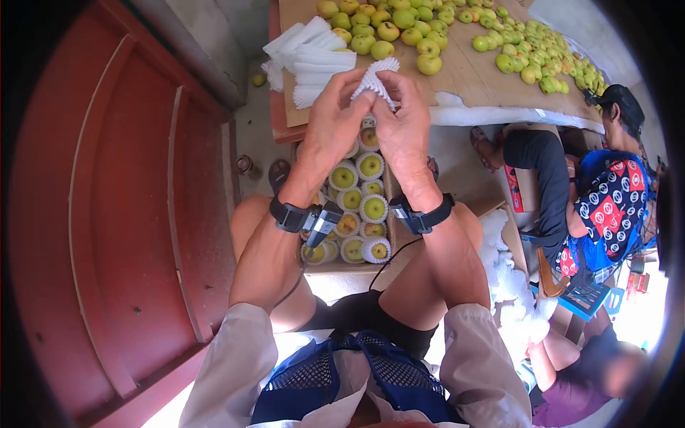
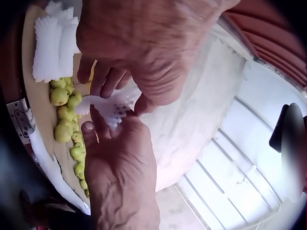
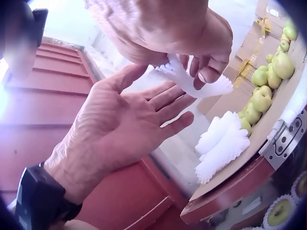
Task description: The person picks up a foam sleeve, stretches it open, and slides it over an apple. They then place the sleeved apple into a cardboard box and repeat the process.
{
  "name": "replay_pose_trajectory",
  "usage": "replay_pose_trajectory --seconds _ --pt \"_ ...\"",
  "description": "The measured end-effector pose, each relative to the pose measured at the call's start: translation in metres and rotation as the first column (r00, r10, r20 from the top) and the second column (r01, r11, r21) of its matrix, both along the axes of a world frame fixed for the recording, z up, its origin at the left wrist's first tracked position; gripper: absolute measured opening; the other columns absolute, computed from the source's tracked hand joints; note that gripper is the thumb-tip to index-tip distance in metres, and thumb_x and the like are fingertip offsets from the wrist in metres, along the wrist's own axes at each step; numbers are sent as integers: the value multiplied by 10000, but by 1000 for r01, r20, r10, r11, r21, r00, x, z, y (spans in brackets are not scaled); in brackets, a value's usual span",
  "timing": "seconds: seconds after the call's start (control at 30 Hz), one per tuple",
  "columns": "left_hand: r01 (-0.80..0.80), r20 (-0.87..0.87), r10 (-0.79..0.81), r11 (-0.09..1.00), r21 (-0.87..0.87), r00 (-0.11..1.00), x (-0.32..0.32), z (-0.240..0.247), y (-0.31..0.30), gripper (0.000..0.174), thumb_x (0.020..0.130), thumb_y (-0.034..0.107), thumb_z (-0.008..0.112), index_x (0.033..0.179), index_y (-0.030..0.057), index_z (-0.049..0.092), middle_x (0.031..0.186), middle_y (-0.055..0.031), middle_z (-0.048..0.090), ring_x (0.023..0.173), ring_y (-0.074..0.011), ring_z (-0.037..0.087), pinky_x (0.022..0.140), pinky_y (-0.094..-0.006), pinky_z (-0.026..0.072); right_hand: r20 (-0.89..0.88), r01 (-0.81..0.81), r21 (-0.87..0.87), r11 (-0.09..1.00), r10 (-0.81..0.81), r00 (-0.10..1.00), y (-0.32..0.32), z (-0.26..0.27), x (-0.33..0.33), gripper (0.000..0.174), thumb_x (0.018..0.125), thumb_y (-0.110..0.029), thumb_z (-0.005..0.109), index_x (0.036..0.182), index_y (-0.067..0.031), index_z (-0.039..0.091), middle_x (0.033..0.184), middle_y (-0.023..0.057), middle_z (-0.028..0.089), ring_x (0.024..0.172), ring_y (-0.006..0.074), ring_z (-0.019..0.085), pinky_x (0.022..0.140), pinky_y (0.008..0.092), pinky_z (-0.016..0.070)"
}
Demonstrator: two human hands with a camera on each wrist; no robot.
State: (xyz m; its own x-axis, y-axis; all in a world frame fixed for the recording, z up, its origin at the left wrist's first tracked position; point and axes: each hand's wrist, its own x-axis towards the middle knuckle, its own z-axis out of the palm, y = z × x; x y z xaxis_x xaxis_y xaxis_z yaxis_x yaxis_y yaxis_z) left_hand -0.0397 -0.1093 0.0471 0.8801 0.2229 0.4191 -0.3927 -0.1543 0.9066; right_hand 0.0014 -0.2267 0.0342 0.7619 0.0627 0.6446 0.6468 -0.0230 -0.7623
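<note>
Cardboard-topped table (image 1: 471, 71) strewn with green fruit (image 1: 428, 64) | right hand (image 1: 403, 125) pinches white foam net sleeve (image 1: 374, 77) | left hand (image 1: 332, 121) spread flat, fingers touching sleeve | wrists partly hide cardboard box of netted fruit (image 1: 339, 269)

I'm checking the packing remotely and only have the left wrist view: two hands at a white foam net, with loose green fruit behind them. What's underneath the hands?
Observer: A cardboard box sits on the floor between the knees, filled with green fruit wrapped in foam nets.
Operator: Which hand actually grips the net?
Observer: The right hand pinches the foam net. The left hand lies palm open beside it, fingers straight.
Operator: Is anyone else close by?
Observer: Yes, a person in a patterned top sits to the right.
</note>
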Motion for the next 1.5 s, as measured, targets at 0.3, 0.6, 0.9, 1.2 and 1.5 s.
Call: replay_pose_trajectory --seconds 0.3,0.6,0.9,1.2,1.5 --pt "-33 -148 -30 914 -405 989 13 2 18 259 969 46 546 1198 -16 651 1060 -89 700 946 -157 686 760 -299 586 -212 -131 110 985 152 965 10 -14 23 219 915 -94 655 1115 -13 692 975 89 690 856 176 639 768 313 501" --pt "63 -161 -188 817 -574 969 21 3 30 311 985 225 620 1195 -3 643 1148 -84 684 1022 -183 639 845 -345 512 -542 -276 516 811 559 628 -3 1 30 253 954 -227 674 1104 -24 692 1013 16 691 883 106 587 743 282 460" --pt "172 -120 -309 766 -620 943 25 0 35 342 968 225 651 1254 42 606 1190 -59 665 1105 -160 607 927 -339 468 -494 -304 722 621 771 403 -10 -3 45 228 977 -220 633 1141 -61 628 1051 38 675 902 175 600 762 329 482" --pt "88 -251 -153 964 -251 956 23 0 32 280 944 164 682 1172 9 640 1106 -44 684 992 -137 638 823 -291 508 -501 -180 768 614 752 428 -19 -6 52 241 986 -221 628 1179 -76 613 1094 49 657 995 194 592 797 370 487" --pt "122 -242 -289 838 -531 926 31 -14 35 206 973 152 672 1157 58 657 1133 -31 683 1001 -127 634 859 -313 528 -474 -158 797 584 765 436 -20 -12 57 257 1024 -282 610 1177 -76 625 1091 36 666 977 178 605 826 359 483"
